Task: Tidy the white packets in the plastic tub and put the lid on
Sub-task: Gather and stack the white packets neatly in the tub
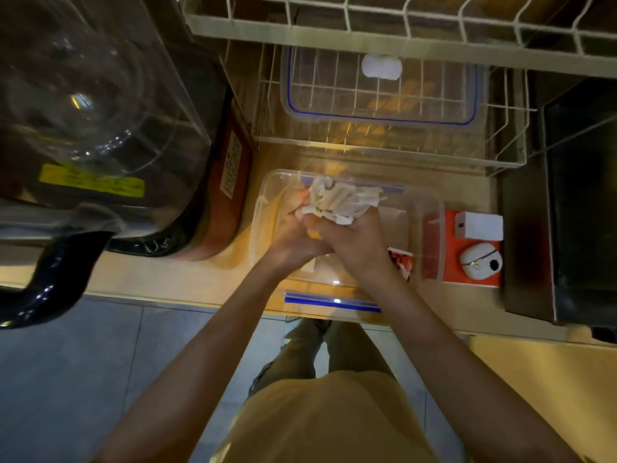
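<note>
Both hands, left (293, 242) and right (350, 242), reach into the clear tub (430, 208) on the counter (207, 279), fingers clamped together around a bunch of white packets (337, 203). Its lid (380, 85) lies on the wire rack (500, 128) behind.

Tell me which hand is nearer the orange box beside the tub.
Right. The right hand grips the white packets on the tub's side toward the orange box; the left hand is farther away.
</note>
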Demonstrator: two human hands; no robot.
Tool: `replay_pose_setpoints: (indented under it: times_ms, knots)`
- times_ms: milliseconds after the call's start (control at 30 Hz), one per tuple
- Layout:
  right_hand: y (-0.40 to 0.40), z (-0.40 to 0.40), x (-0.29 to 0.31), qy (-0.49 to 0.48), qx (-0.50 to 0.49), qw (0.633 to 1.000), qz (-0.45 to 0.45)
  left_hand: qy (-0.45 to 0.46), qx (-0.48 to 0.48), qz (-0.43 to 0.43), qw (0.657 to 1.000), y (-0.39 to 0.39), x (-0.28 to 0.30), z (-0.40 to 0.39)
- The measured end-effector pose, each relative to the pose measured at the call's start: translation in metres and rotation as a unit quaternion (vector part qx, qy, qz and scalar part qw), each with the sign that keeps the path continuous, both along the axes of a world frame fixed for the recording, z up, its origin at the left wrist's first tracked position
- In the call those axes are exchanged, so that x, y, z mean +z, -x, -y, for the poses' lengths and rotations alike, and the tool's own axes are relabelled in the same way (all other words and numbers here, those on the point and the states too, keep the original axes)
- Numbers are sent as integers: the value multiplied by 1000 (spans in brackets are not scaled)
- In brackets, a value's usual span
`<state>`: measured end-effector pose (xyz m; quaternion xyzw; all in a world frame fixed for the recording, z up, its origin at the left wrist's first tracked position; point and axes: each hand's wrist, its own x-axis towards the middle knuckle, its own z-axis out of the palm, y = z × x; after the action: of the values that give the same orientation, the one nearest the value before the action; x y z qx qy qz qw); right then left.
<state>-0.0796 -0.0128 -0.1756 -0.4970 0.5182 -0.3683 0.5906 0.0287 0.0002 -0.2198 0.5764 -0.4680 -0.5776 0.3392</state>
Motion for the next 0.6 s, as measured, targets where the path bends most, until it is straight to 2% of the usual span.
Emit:
replay_pose_setpoints:
  times_ms: [133,233,333,433,600]
  knots:
    - [-6,-7,-7,47,-1,999,-22,-24,-32,33,999,3,-4,-1]
    - [0,-7,-21,63,-9,997,-38,-94,-6,64,993,0,-4,1]
    - [6,-8,-28,55,-7,998,-43,8,-38,86,996,2,-7,1]
    - [6,-10,-23,55,-19,996,-64,38,-50,98,993,4,-7,0]
    - [9,-12,-19,62,-42,997,-37,69,-51,97,992,7,-4,0]
